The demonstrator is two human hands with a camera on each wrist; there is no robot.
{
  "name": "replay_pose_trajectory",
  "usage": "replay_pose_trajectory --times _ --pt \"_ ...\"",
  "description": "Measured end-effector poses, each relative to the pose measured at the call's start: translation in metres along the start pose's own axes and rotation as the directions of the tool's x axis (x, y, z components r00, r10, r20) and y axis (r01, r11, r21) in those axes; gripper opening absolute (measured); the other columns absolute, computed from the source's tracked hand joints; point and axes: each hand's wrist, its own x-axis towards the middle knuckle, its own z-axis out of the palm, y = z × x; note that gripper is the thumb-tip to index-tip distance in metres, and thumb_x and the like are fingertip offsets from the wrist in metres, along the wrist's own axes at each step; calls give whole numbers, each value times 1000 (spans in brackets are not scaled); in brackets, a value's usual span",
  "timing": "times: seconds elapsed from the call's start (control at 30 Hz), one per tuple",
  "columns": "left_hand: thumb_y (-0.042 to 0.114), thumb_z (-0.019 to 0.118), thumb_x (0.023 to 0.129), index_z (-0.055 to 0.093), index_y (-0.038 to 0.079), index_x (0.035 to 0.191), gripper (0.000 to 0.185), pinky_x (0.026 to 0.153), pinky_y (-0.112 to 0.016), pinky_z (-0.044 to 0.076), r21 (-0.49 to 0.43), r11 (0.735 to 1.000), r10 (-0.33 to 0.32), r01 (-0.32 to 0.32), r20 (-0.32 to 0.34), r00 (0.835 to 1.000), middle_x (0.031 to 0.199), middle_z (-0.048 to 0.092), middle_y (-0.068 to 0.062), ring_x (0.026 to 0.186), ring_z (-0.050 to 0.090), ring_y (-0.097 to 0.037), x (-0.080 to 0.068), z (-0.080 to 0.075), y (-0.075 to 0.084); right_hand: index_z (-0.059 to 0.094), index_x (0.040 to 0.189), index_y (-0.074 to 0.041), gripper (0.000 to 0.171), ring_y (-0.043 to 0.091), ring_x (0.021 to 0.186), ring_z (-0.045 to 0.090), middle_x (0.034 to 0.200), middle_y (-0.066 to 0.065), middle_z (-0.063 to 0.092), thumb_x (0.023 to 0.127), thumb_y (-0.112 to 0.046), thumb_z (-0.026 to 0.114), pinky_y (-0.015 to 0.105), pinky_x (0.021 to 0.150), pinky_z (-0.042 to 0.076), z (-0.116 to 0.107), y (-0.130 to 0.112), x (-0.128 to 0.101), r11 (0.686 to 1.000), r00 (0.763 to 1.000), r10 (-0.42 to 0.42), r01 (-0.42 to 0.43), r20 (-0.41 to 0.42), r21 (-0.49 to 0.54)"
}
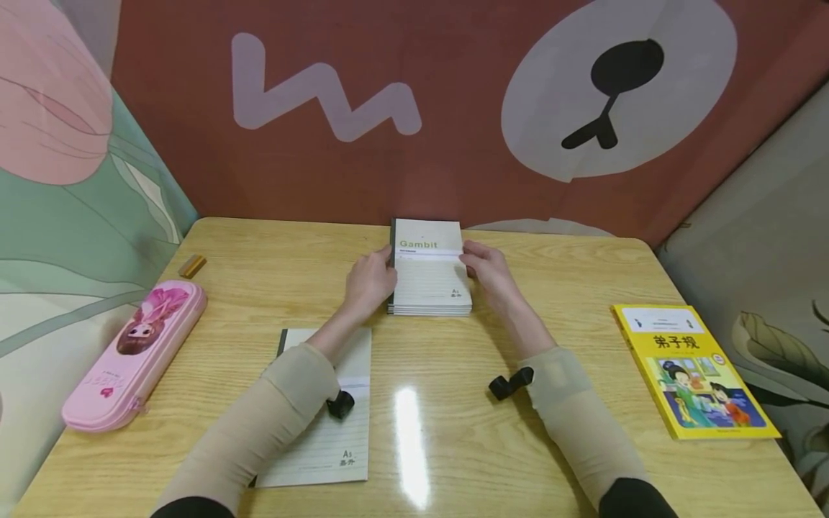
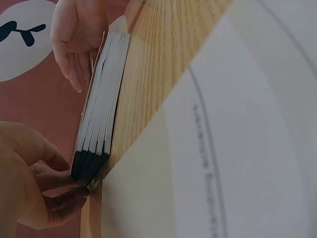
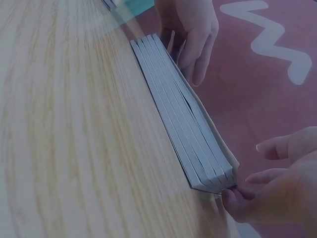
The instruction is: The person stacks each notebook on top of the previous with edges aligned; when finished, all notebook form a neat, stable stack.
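A neat stack of notebooks [image 1: 430, 277] lies near the table's far edge, its top cover white with "Gambit" printed on it and a dark spine on the left. My left hand [image 1: 370, 280] touches the spine side with its fingertips. At the opposite side, my right hand [image 1: 491, 272] has its fingers against the page edges. In the left wrist view the left fingers [image 2: 62, 198] lie loosely bent by the dark spines. The right wrist view has the right thumb [image 3: 235, 206] at a corner of the stack [image 3: 183, 119], the other fingers apart from it.
Another white notebook [image 1: 317, 439] lies under the left forearm, partly covered. To the left are a pink pencil case [image 1: 139, 352] and a small gold-brown block [image 1: 192, 266]. A yellow picture book [image 1: 693, 370] sits at the right. A wall stands behind the wooden table [image 1: 453, 432].
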Motion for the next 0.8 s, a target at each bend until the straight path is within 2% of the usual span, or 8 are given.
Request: replay_pose_trajectory --times 0.17,0.3,0.57,0.8 --pt "5 51 99 45 3 154 55 44 -25 31 22 1000 -6 6 13 1000 149 57 -22 52 39 -16 0 -1 1 31 160 0 59 22 154 33 169 14 30 105 -11 52 37 127 31 -1 1 0 1000 1000 5 -6 14 19" --pt "7 52 99 45 4 154 55 47 -26 32 27 1000 -9 8 15 1000 153 54 -18 56 43 -18 0 -2 0 29 161 -1 61 23 154 33 170 13 28 106 -12 52 38 127 31 -1 0 0 1000 1000 10 -10 26 21" --pt "6 51 97 47 6 153 56 43 -23 29 -13 1000 -23 23 29 999 150 58 -12 51 36 -14 4 -2 -2 28 162 -3 61 22 157 28 171 12 26 106 -15 52 38 129 28 -3 0 -1 1000 999 26 -26 31 -5" --pt "6 48 98 43 7 156 58 45 -22 31 -46 999 -26 29 68 997 154 54 -12 57 41 -16 5 -7 -5 26 163 -5 63 23 157 28 172 11 24 106 -16 51 39 129 27 -2 -1 -2 1000 999 27 -27 33 -13"
